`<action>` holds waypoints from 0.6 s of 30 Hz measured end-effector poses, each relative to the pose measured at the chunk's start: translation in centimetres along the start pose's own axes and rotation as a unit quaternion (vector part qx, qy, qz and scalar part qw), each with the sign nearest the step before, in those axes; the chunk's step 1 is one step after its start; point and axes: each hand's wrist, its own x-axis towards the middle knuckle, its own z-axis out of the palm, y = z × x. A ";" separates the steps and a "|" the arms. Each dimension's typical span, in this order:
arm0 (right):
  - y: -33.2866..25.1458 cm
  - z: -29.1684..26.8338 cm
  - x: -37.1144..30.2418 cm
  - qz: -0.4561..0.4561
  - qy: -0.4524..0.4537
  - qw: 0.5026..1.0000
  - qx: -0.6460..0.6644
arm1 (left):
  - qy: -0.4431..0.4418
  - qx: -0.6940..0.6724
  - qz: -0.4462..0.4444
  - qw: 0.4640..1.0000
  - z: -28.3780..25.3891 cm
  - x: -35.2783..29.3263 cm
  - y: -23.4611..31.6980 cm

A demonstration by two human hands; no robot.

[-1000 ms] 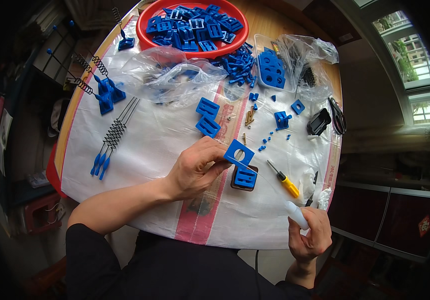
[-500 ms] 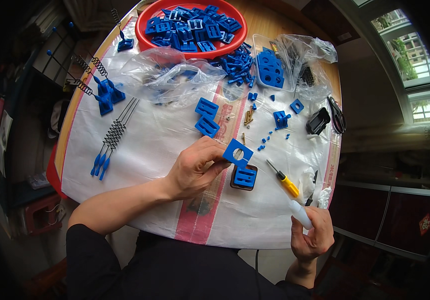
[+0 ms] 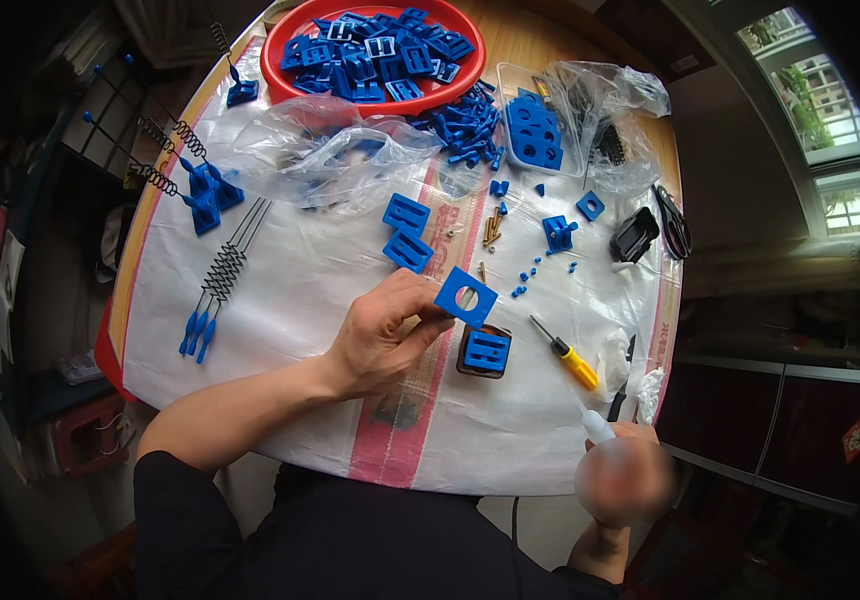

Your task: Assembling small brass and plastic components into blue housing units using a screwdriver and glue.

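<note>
My left hand (image 3: pixel 390 325) pinches a flat square blue plastic plate (image 3: pixel 477 309) by its left edge; the plate has a round hole in its middle. Just below and right of it, a slotted blue plastic block (image 3: pixel 488 351) sits on a small dark square holder (image 3: pixel 479 372). At the near right, my right hand (image 3: pixel 626 475), partly blurred, is closed around a white squeeze bottle (image 3: pixel 598 428) with a thin nozzle pointing up and left. Two slotted blue blocks (image 3: pixel 407 214) lie beyond my left hand. A yellow-handled screwdriver (image 3: pixel 575 366) lies between the holder and my right hand.
A red basin (image 3: pixel 272 75) full of blue parts stands at the back, beside plastic bags (image 3: pixel 345 160) and a clear box (image 3: pixel 570 150). Brass screws (image 3: pixel 492 230), tiny blue bits, scissors (image 3: pixel 672 222) and a black case (image 3: pixel 634 240) lie right; springs with blue ends (image 3: pixel 222 270) lie left.
In my right hand the bottle has turned, so its narrow nozzle now shows. The plate in my left hand has tilted slightly. The whole view has shifted a little.
</note>
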 end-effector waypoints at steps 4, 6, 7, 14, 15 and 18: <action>0.2 -0.1 -0.2 -0.005 -0.006 1.000 0.000 | 0.000 0.001 0.004 1.000 0.0 0.0 -0.1; 0.2 -0.1 -0.2 -0.004 -0.009 1.000 -0.001 | 0.002 -0.005 0.002 1.000 0.1 0.0 -0.1; 0.2 -0.1 -0.2 -0.003 -0.011 1.000 -0.002 | 0.003 -0.009 0.000 1.000 0.1 0.0 -0.1; 0.1 0.1 -0.1 -0.006 -0.017 1.000 -0.007 | -0.002 -0.016 -0.008 1.000 0.1 0.0 0.0; 0.1 0.2 0.0 -0.008 -0.017 1.000 -0.006 | 0.000 -0.018 -0.011 1.000 0.1 0.0 0.0; 0.1 0.2 0.1 -0.010 -0.012 1.000 0.002 | 0.001 -0.015 -0.006 1.000 0.1 -0.1 -0.2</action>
